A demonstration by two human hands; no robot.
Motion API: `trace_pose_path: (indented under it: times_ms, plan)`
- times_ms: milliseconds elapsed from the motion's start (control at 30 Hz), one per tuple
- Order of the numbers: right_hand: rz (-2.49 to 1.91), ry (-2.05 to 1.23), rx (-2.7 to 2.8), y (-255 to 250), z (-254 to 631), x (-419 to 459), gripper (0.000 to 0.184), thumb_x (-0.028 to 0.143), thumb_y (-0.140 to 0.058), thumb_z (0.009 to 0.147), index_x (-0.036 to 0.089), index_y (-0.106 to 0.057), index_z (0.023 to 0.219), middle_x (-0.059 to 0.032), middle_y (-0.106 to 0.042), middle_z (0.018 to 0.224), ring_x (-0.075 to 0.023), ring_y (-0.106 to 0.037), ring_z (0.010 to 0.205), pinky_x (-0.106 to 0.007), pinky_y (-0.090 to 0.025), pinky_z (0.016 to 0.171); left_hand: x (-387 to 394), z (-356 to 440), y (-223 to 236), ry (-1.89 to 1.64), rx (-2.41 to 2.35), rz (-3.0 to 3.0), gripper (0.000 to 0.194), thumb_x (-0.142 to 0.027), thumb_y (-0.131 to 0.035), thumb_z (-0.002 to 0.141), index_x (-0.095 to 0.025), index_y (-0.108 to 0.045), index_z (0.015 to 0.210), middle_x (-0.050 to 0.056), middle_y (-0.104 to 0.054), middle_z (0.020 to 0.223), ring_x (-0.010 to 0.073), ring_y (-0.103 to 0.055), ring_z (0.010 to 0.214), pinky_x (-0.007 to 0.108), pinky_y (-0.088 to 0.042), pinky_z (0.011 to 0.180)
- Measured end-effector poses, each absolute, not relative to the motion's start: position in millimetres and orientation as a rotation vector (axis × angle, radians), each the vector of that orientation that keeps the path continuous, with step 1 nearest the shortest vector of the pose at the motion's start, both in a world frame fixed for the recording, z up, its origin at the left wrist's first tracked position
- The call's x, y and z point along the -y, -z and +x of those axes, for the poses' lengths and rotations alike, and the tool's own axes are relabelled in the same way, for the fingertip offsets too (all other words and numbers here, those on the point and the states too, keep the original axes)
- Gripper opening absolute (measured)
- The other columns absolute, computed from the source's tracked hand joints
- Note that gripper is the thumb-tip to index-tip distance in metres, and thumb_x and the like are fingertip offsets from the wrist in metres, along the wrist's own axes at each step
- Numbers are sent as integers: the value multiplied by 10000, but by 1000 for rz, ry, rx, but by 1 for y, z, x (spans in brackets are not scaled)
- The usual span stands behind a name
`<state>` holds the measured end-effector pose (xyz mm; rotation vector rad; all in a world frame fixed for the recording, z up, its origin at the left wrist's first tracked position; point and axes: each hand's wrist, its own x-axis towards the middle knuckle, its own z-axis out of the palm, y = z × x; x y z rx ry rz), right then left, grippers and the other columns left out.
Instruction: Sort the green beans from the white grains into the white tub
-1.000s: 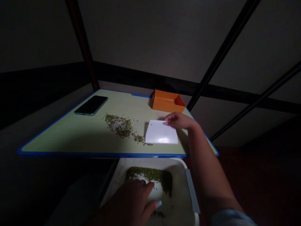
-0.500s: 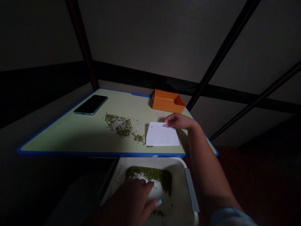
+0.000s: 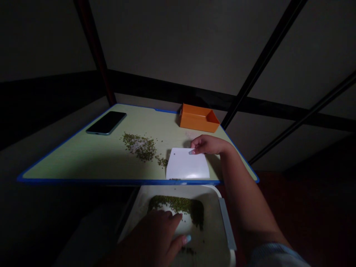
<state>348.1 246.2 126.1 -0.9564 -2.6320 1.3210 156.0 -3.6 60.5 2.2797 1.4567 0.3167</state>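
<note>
My right hand (image 3: pixel 207 144) pinches the top edge of a white plastic scraper (image 3: pixel 187 165), which leans on the tabletop near its front edge. A few small green beans (image 3: pixel 174 180) lie along the scraper's lower edge. To its left, a larger patch of green beans (image 3: pixel 143 148) is spread over the table, with a thin trail toward the scraper. Below the table edge, my left hand (image 3: pixel 164 231) is over a white bin (image 3: pixel 214 191), thumb and forefinger apart. Green beans (image 3: pixel 178 203) are heaped along the bin's far side. The palm side of my left hand is hidden.
The pale table (image 3: pixel 75 163) has a blue rim. A phone (image 3: pixel 107 123) lies at its back left, and an orange open box (image 3: pixel 198 120) stands at the back right. Dark panelled walls (image 3: pixel 172 44) rise behind the table. The bin has a grey side handle (image 3: pixel 227 224).
My right hand has drawn the scraper toward the table's front edge and slightly left, with some beans pushed to the rim. My left hand has stayed in place.
</note>
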Motion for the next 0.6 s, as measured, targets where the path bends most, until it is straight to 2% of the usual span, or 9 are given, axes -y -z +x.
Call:
trace_pose_path:
  times_ms: [133,267,433,600]
  plan:
    - [-903,-1342,2673,-126,348,-247,246,379,-683,778,159,-583,727,57,-468,614,-88,-393,596,-254,-305,594,4,155,-60,-294,-1456,2314,272,-286,-649,852,-174,-694,1095,106,-733,967,291,-694,872,437,-579,788]
    - [-831,-1355,2680,-126,348,-248,219,341,-668,800,165,-567,717,57,-448,616,-90,-379,614,-254,-304,599,3,153,-53,-335,-1445,2335,281,-329,-625,874,-202,-684,1117,94,-729,1003,265,-688,882,407,-571,802]
    - [-798,-1394,2622,-126,349,-248,277,383,-696,782,169,-544,695,61,-434,605,-85,-372,605,-244,-299,585,2,156,-54,-253,-1437,2260,206,-314,-608,853,-191,-697,992,97,-727,931,287,-684,847,431,-567,771]
    - [-882,-1253,2296,-127,352,-251,337,480,-669,774,176,-534,719,52,-434,600,-82,-364,566,-249,-267,549,4,155,-56,-403,-1446,2288,199,-339,-593,870,-209,-684,991,89,-725,949,270,-681,845,415,-568,772]
